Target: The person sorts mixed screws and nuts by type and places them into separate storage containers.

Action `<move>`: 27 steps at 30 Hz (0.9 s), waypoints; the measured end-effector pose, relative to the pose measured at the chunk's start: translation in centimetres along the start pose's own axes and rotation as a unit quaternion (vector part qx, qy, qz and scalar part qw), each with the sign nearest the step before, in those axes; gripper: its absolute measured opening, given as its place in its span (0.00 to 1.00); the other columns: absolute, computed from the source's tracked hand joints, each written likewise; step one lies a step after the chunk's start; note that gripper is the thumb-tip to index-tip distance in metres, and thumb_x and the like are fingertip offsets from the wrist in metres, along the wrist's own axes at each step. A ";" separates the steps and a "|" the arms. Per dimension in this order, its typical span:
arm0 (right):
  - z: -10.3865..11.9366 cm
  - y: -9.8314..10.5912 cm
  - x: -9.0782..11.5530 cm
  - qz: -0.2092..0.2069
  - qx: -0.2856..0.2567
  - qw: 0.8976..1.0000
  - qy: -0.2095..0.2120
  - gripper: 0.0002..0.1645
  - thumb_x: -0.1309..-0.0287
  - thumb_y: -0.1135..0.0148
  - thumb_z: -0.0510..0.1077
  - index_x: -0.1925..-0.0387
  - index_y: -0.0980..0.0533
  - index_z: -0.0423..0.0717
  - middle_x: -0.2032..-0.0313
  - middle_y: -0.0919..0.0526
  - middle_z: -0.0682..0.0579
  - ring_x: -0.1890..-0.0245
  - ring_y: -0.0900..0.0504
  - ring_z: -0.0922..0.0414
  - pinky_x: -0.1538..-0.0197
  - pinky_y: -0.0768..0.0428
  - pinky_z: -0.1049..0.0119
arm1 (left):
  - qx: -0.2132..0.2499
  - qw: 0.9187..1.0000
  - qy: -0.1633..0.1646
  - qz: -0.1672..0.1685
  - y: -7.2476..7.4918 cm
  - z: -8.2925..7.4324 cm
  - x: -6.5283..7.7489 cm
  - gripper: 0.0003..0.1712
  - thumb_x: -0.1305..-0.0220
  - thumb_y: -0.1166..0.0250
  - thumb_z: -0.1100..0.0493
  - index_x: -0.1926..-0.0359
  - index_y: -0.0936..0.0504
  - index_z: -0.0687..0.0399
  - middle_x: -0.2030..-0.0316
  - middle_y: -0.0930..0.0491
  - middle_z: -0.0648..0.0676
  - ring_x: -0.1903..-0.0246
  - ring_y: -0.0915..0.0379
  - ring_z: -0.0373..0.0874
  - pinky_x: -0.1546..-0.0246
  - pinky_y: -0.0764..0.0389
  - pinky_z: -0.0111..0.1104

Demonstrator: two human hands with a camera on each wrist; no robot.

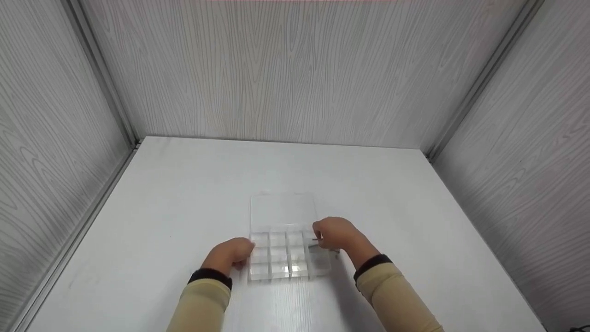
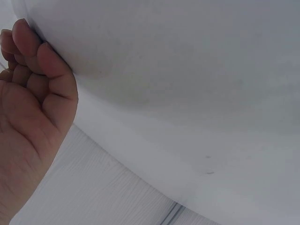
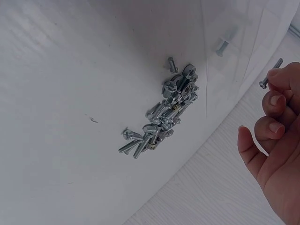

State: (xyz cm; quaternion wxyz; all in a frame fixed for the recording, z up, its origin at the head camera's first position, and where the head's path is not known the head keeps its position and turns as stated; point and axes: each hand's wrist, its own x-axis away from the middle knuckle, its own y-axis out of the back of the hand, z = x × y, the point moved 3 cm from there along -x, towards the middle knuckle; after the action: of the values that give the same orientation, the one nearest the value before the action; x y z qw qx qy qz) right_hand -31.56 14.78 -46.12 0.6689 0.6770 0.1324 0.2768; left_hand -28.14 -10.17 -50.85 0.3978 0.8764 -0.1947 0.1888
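A clear plastic compartment box (image 1: 279, 280) lies on the white table with its lid (image 1: 282, 210) folded back. My left hand (image 1: 230, 252) grips the box's left side; in the left wrist view its fingers are curled and the box is out of sight. Over the right-hand compartments, my right hand (image 1: 339, 233) pinches a small metal screw (image 3: 271, 74) between thumb and fingertip, its other fingers loosely bent. Another screw (image 3: 222, 48) shows through the clear plastic. Beside the box lies a pile of screws and nuts (image 3: 166, 110), mostly hidden behind the right hand in the head view.
The white table (image 1: 184, 184) is bounded by a pale wood-grain panel at the back (image 1: 276, 69), a left panel (image 1: 41, 138) and a right panel (image 1: 530, 161). A dark cable (image 1: 578, 329) shows at the lower right corner.
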 end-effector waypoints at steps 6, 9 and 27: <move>0.2 -0.1 0.0 -0.005 0.005 1.000 0.008 0.05 0.51 0.36 0.42 0.74 0.26 0.52 0.78 0.25 0.59 0.78 0.29 0.60 0.72 0.28 0.65 | 0.014 1.000 0.008 -0.008 0.1 0.1 0.0 0.24 0.30 0.60 0.54 0.74 0.25 0.62 0.86 0.32 0.52 0.86 0.37 0.42 0.83 0.34 0.30; 0.3 -0.3 0.0 -0.005 0.001 1.000 0.007 0.05 0.52 0.36 0.41 0.75 0.26 0.52 0.79 0.26 0.59 0.78 0.29 0.61 0.72 0.29 0.66 | 0.010 1.000 0.008 -0.007 0.1 0.1 0.1 0.24 0.30 0.60 0.54 0.72 0.24 0.64 0.85 0.31 0.53 0.85 0.36 0.42 0.80 0.32 0.30; -0.5 -0.7 0.1 0.000 -0.031 0.999 0.005 0.06 0.47 0.37 0.46 0.74 0.26 0.52 0.78 0.26 0.60 0.78 0.28 0.62 0.72 0.28 0.66 | -0.012 1.000 0.009 -0.010 0.0 0.3 -0.1 0.26 0.30 0.60 0.54 0.78 0.24 0.61 0.87 0.30 0.53 0.87 0.37 0.42 0.84 0.35 0.30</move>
State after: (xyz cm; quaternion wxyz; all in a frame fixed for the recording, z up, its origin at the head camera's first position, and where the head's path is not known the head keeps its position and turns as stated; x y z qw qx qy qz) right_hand -31.59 15.29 -46.76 0.6891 0.6544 0.1265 0.2844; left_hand -28.15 -10.35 -51.11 0.4124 0.8716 -0.1842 0.1905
